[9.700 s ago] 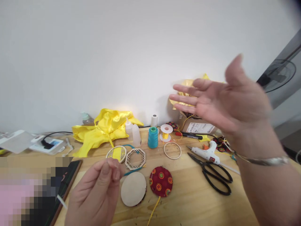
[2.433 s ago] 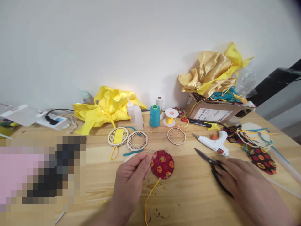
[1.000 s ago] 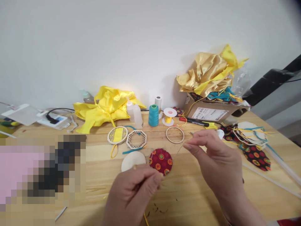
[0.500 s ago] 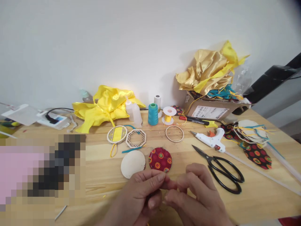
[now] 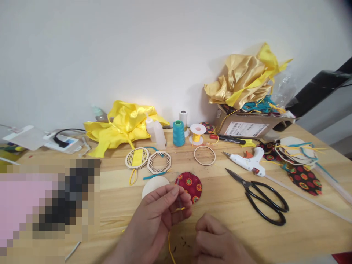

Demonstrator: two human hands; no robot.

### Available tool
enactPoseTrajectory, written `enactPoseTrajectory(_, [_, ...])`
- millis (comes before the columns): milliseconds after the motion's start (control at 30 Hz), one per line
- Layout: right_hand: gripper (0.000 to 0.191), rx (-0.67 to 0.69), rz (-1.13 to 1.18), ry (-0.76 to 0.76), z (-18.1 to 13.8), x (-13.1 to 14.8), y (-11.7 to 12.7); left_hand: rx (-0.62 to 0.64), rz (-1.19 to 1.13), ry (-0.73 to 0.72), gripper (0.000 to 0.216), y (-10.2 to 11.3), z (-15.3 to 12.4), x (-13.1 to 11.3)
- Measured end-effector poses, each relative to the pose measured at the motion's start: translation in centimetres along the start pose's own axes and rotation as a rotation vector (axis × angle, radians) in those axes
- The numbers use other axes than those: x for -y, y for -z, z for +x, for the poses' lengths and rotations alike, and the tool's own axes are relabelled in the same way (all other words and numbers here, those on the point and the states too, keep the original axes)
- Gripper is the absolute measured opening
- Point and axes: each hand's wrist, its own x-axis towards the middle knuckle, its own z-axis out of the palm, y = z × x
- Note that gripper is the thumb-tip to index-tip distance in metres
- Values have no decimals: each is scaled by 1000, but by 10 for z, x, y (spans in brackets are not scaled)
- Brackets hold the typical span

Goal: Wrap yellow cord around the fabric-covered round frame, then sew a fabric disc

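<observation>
We pinch a yellow cord between the thumb and fingers of our left hand, just in front of the red patterned disc on the table. Our right hand curls closed beside it; we cannot tell what it grips. Black scissors lie to the right.

Two hands, one scissors, one glue gun, two squeeze bottles
</observation>
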Motion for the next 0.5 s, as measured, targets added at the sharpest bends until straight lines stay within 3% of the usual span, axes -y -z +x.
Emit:
enactPoseTrajectory(200, [20, 104, 286, -57, 6, 5, -2, -3, -14, -14, 11, 0, 0, -3])
enactPoseTrajectory(333, [12, 138, 470, -144, 7, 6, -4, -20, -20, -20, 8, 0, 2, -4])
enactPoseTrajectory(500, [16, 259, 612, -125, 8, 2, -7, -35, -25, -29, 6, -1, 3, -6])
